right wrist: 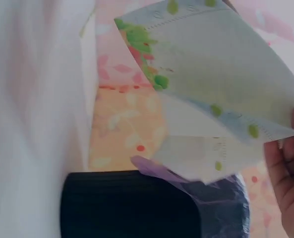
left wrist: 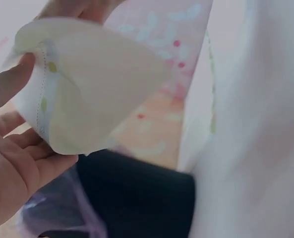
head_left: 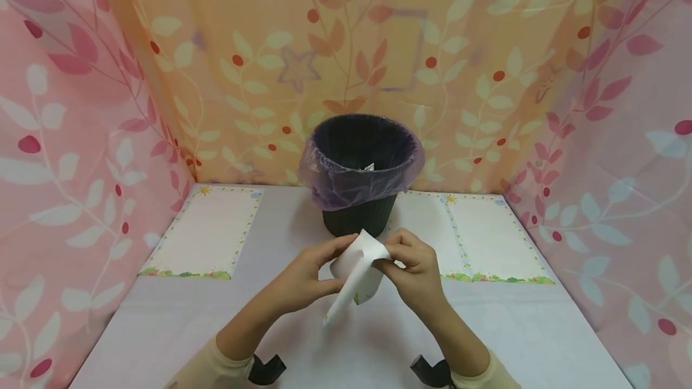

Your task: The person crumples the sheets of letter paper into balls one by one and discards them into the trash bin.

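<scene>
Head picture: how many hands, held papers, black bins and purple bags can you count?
Left hand and right hand: 2 hands
Folded border-printed paper, held: 1
Black trash bin: 1
Purple bin liner: 1
Total: 5

So the folded sheet [right wrist: 211, 69] was just paper, matt and smooth apart from the creases. The bin [head_left: 357, 218] looked like dull plastic with fine ribbing, and its liner [head_left: 351, 188] was thin see-through plastic, kinda glossy and crinkly. Tabletop [head_left: 162, 329] looked smooth and matt. The hangings [head_left: 243, 29] seemed to be lightly wrinkled fabric, the sleeves [head_left: 211, 365] matt cloth.
</scene>
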The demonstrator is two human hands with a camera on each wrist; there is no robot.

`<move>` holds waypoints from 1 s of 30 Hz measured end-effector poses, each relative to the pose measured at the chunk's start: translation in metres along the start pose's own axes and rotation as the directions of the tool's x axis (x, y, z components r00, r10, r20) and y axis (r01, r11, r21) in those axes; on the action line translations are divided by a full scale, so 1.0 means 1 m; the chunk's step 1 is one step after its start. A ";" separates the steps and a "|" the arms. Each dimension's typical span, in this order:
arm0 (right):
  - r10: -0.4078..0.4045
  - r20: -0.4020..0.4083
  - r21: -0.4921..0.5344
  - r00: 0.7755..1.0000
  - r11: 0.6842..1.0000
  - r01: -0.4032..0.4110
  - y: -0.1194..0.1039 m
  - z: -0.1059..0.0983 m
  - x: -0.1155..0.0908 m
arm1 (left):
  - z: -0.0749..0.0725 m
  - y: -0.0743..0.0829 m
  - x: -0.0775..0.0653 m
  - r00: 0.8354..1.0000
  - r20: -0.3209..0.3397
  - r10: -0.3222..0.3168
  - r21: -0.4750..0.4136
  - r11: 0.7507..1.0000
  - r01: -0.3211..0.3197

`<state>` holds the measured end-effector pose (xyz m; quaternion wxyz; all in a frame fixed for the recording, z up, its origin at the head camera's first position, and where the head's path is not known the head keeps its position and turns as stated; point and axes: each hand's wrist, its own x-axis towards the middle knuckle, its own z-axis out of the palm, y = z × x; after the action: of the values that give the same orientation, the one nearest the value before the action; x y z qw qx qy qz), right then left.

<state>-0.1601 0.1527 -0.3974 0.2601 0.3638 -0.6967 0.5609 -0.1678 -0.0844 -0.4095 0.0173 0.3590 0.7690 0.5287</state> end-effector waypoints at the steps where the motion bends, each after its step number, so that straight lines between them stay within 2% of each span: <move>1: -0.014 -0.011 0.005 1.000 1.000 0.014 0.001 0.002 -0.001 | 0.004 0.000 0.001 1.000 -0.010 -0.010 -0.027 1.000 0.010; 4: -0.037 -0.020 0.038 0.999 0.999 0.038 0.005 0.009 -0.004 | 0.014 -0.002 0.003 0.997 -0.063 -0.048 -0.058 0.997 0.045; 6: -0.017 -0.008 0.079 1.000 0.997 0.018 0.006 0.012 -0.006 | 0.019 -0.003 0.002 0.990 -0.121 -0.068 -0.046 0.997 0.063; 9: 0.037 0.041 0.136 0.998 0.990 -0.042 0.006 0.010 -0.007 | 0.025 -0.005 0.001 0.979 -0.191 -0.064 -0.050 0.997 0.056; 12: 0.119 0.120 0.146 0.986 0.980 -0.136 0.003 0.004 -0.004 | 0.025 -0.005 -0.001 0.965 -0.258 -0.050 -0.024 0.999 0.045; 14: 0.154 0.161 0.113 0.975 0.978 -0.174 0.001 -0.003 -0.001 | 0.021 -0.004 -0.002 0.939 -0.338 -0.063 0.028 0.997 0.077; 16: 0.145 0.176 0.071 0.974 0.985 -0.159 -0.002 -0.008 0.002 | 0.014 -0.004 -0.002 0.898 -0.430 -0.093 0.077 0.987 0.140; 18: 0.052 0.185 0.017 0.981 0.998 -0.056 -0.005 -0.011 0.003 | 0.008 -0.003 -0.002 0.854 -0.501 -0.137 0.085 0.975 0.206; 19: -0.018 0.197 -0.005 0.980 1.000 0.019 -0.006 -0.011 0.004 | 0.005 -0.002 -0.003 0.840 -0.520 -0.158 0.077 0.970 0.231; 20: -0.097 0.218 -0.022 0.971 0.994 0.104 -0.007 -0.010 0.005 | 0.003 -0.002 -0.003 0.833 -0.524 -0.178 0.060 0.968 0.244; 21: -0.174 0.248 -0.038 0.953 0.981 0.190 -0.007 -0.008 0.005 | 0.001 -0.001 -0.004 0.832 -0.518 -0.197 0.045 0.965 0.257; 23: -0.292 0.320 -0.083 0.901 0.939 0.333 -0.006 -0.003 0.007 | 0.000 0.000 -0.005 0.842 -0.487 -0.231 0.003 0.964 0.266; 25: -0.341 0.389 -0.122 0.856 0.902 0.415 -0.005 0.001 0.008 | 0.000 0.002 -0.005 0.854 -0.448 -0.263 -0.048 0.962 0.270; 26: -0.346 0.413 -0.155 0.843 0.885 0.439 -0.004 0.002 0.009 | 0.000 0.003 -0.005 0.859 -0.430 -0.277 -0.074 0.959 0.272; 27: -0.341 0.427 -0.192 0.837 0.871 0.452 -0.003 0.003 0.009 | 0.000 0.005 -0.005 0.863 -0.414 -0.288 -0.095 0.957 0.274; 30: -0.308 0.437 -0.272 0.845 0.850 0.450 0.000 0.004 0.009 | 0.001 0.008 -0.004 0.878 -0.365 -0.311 -0.157 0.950 0.271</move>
<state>-0.1650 0.1470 -0.3911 0.2913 0.5427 -0.7374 0.2771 -0.1599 -0.0842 -0.4049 -0.0365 0.1271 0.7747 0.6183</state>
